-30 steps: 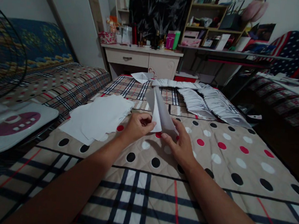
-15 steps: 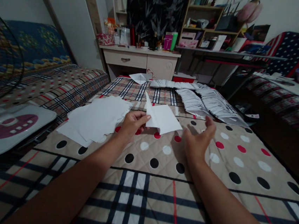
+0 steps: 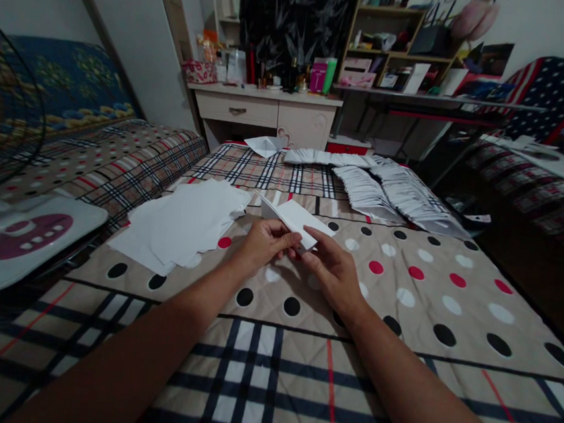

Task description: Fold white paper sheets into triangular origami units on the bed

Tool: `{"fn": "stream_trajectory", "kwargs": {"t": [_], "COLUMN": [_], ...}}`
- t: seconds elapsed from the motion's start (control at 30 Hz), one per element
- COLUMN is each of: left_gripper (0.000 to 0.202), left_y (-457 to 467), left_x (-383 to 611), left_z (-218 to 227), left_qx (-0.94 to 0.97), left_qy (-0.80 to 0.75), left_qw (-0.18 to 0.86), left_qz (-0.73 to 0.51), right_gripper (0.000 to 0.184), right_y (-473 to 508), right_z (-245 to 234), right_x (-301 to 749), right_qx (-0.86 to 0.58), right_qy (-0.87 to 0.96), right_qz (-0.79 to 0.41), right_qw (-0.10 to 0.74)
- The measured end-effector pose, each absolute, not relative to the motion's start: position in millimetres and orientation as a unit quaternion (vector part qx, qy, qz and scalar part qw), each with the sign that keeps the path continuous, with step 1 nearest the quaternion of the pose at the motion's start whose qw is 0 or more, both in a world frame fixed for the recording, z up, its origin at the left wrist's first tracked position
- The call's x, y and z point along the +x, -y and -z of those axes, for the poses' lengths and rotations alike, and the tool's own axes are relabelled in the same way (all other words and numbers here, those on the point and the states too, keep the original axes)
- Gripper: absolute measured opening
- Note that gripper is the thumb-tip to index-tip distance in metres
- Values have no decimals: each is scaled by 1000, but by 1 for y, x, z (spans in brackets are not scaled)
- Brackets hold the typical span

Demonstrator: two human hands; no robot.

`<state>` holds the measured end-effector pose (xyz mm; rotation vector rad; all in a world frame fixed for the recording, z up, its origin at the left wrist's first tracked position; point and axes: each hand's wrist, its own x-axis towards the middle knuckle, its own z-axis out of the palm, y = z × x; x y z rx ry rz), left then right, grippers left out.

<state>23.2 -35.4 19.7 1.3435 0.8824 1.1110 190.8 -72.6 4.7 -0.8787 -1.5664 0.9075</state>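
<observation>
A folded white paper [image 3: 295,218] is held just above the quilted bedspread [image 3: 403,296]. My left hand [image 3: 265,242] pinches its near edge from the left. From the right, my right hand [image 3: 332,269] grips the same edge, its fingers closed on the paper. A loose pile of flat white sheets [image 3: 186,223] lies to the left of my left hand. Rows of folded white papers [image 3: 388,194] fan out across the far right of the bed.
A single folded paper [image 3: 266,145] rests at the bed's far edge. A fan base [image 3: 20,239] and its dark grille [image 3: 2,111] stand at the left. Beyond the bed are a dresser [image 3: 266,111] and cluttered shelves [image 3: 402,43]. A gap and second bed [image 3: 537,196] lie right.
The paper stood upright in both hands, then was held by my left hand alone while my right hand opened and drew away. Now my right hand is back on it and the paper lies flatter.
</observation>
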Motion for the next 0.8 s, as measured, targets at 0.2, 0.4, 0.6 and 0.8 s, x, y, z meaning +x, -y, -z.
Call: {"fn": "stream_trajectory", "kwargs": {"t": [0.2,0.4,0.6,0.8], "left_gripper": [36,38,38,42], "left_y": [35,34,36,38], "left_x": [22,21,21,20], "left_z": [-18,-18,-19,-19], "left_qx": [569,572,571,570], "left_qy": [-376,-385,-375,-367], "left_qw": [549,539,552,558], "left_qz": [-484,-484,-478,-479], "right_gripper": [38,32,27,27], "right_y": [74,77,78,78], "right_z": [-6,-11,-15,-14], "right_x": [191,190,190,191], "right_qx": [-364,-354,-352,-355], "right_qy": [668,678,693,713], "right_qz": [-390,-398,-382,-362], "right_qw": [518,506,500,485]}}
